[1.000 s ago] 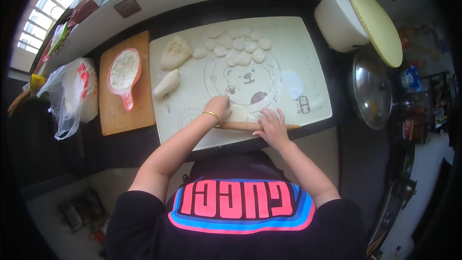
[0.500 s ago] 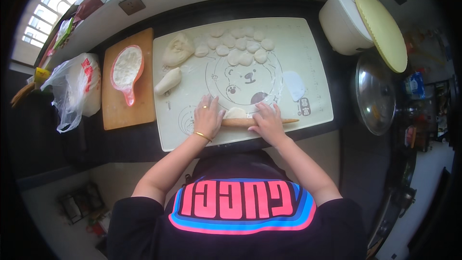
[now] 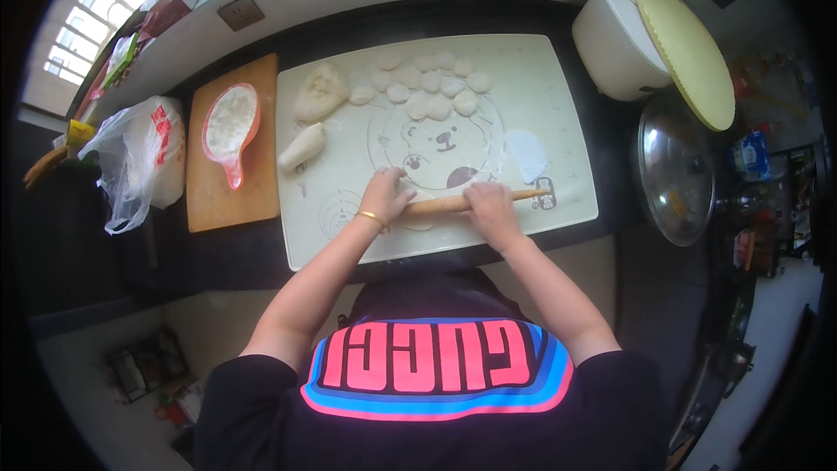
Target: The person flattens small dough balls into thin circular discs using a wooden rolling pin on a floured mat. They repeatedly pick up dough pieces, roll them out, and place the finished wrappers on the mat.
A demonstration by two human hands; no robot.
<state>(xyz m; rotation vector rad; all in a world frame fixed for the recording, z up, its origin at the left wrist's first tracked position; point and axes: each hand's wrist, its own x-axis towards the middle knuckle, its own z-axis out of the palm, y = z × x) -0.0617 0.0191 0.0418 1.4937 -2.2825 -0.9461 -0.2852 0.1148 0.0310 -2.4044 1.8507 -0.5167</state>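
Observation:
A wooden rolling pin (image 3: 440, 206) lies slantwise near the front of a pale dough mat (image 3: 340, 166). At its left end my left hand (image 3: 385, 197) is closed over the wood, fingers curled. Further right, my right hand (image 3: 492, 212) grips it too, and the pin's tapered tip sticks out past it. A flat dough piece (image 3: 420, 225) shows partly on the near side of the pin. Several small flattened dough rounds (image 3: 432, 80) are grouped at the back of the mat. Left of them sit a big dough lump (image 3: 320, 92) and a thick dough roll (image 3: 302, 146).
A white scraper (image 3: 526, 155) lies on the mat's right. To the left, a pink scoop of flour (image 3: 232, 122) rests on a wooden board (image 3: 207, 201), beside a plastic bag (image 3: 144, 153). A lidded white bin (image 3: 608, 52) and a glass lid (image 3: 671, 170) stand right.
The rolling pin has moved away from me, so the dough piece shows on its near side instead of its far side. My fingers, stretched out before, are now curled over the pin.

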